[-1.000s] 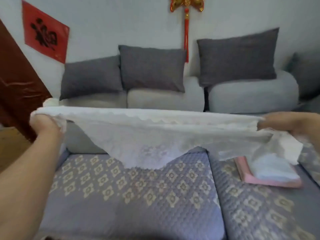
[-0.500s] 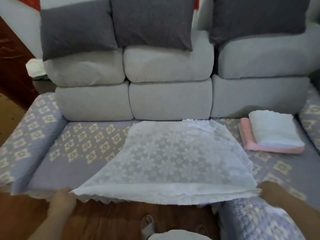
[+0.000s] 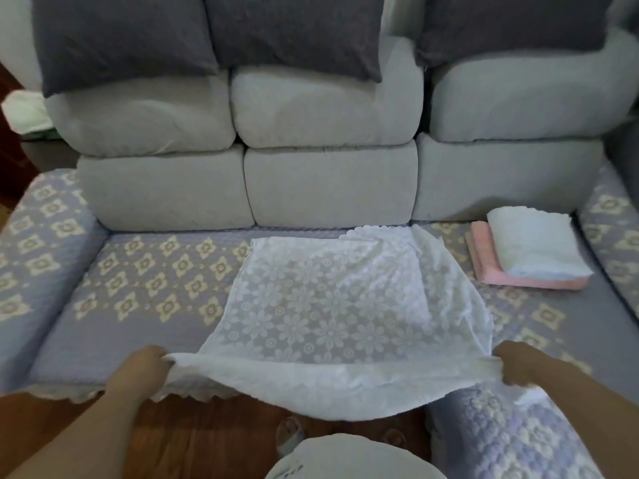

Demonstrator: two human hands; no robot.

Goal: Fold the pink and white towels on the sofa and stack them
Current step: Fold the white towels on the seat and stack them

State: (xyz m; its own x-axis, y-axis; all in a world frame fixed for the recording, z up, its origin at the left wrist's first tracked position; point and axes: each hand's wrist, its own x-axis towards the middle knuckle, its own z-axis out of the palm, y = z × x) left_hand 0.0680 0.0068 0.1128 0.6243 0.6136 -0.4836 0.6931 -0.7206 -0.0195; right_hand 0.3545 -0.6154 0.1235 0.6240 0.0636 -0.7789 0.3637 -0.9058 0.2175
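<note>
A white lace towel (image 3: 332, 305) with a flower pattern lies spread over the sofa seat (image 3: 145, 292), its near edge hanging past the seat front. My left hand (image 3: 143, 369) grips the near left corner. My right hand (image 3: 518, 366) grips the near right corner. Further right on the seat sits a stack: a folded white towel (image 3: 537, 245) on top of a folded pink towel (image 3: 484, 261).
Grey back cushions (image 3: 325, 181) stand behind the seat, with dark grey pillows (image 3: 121, 36) on top. A patterned armrest (image 3: 38, 243) is at the left, another patterned cushion (image 3: 501, 437) at the near right. Wooden floor (image 3: 193, 440) lies below.
The towel, held up stretched in the air a second ago, has come down flat onto the seat. Both hands kept hold of its corners and moved in slightly over the seat edge.
</note>
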